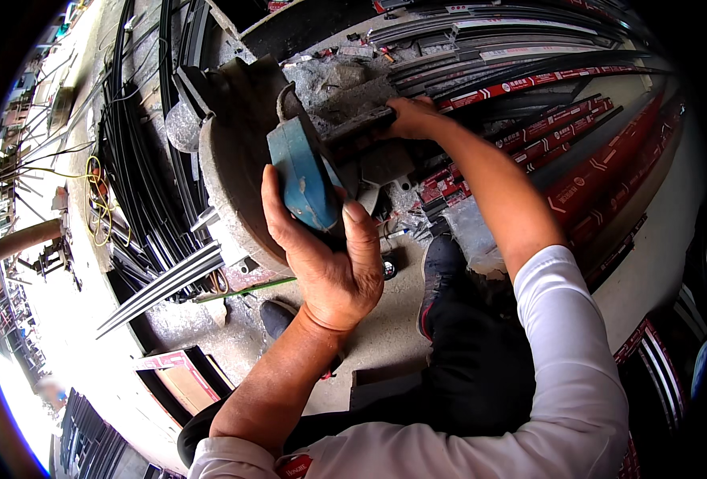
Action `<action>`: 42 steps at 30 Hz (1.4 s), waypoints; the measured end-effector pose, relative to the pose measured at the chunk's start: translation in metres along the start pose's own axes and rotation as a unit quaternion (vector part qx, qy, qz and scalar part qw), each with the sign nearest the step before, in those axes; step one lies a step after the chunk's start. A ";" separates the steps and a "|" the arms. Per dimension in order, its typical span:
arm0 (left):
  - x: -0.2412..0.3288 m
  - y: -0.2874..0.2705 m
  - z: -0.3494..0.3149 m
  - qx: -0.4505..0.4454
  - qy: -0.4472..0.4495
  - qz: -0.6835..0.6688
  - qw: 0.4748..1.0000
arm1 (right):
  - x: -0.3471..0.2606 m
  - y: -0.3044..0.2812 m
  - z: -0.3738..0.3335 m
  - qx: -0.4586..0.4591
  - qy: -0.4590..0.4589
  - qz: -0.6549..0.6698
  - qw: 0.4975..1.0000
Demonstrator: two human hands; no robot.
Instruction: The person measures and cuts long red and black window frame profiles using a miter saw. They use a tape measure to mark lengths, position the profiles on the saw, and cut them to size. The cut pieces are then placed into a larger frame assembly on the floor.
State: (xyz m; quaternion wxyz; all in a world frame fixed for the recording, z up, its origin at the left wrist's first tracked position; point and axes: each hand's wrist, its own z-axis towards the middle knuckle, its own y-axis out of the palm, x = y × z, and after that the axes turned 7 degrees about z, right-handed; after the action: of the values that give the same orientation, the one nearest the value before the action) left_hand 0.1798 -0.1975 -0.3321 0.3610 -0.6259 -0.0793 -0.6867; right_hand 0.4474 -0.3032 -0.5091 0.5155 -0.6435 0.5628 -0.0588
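Observation:
My left hand (321, 267) is wrapped around the blue handle (301, 172) of a cut-off saw, with the thumb on its right side. The saw's grey, dust-covered blade guard (237, 160) rises to the left of the handle. Farther off and to the right, my right hand (415, 120) closes on the end of a dark bar (361, 126), which lies across the saw's base. The handle and guard hide the bar's other end and the blade's contact with it. Some of the right hand's fingers are hidden from view.
Long dark profiles (134, 160) stretch along the left, and red-wrapped ones (601, 188) are stacked on the right. Pale strips (162, 286) jut out by the saw. A yellow cable (96, 199) coils at left. My shoes (441, 271) rest on the floor below the saw.

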 end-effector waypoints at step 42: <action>-0.024 0.004 -0.024 -0.010 0.072 0.079 0.994 | 0.004 -0.001 -0.002 -0.002 -0.034 0.035 0.999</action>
State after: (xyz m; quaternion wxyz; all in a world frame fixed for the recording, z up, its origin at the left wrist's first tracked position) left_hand 0.1616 -0.2038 -0.3607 0.4129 -0.5824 0.0035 -0.7002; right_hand 0.4482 -0.3075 -0.5091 0.5350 -0.6262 0.5669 -0.0176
